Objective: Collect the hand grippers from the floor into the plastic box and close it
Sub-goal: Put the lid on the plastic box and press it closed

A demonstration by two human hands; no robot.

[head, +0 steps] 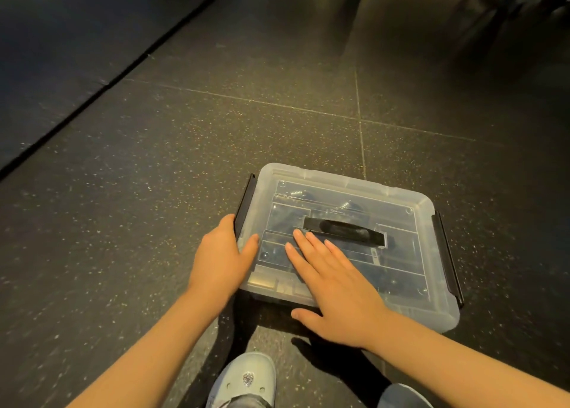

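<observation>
- On the floor (154, 161) before the person: plastic box (431, 309), lid (348, 188) on, hand grippers (293, 219) dimly visible inside.
- Right hand (336, 287) lies flat, fingers spread, pressing the lid; grasps nothing.
- Left hand (220, 258) wraps the left corner, touching the black left latch (245, 204), which looks unfastened.
- Judgement: keep the lid pressed level, snap each latch shut.
- Right latch (447, 256) unobstructed; open floor all round, shoe (246, 377) near the front edge.
</observation>
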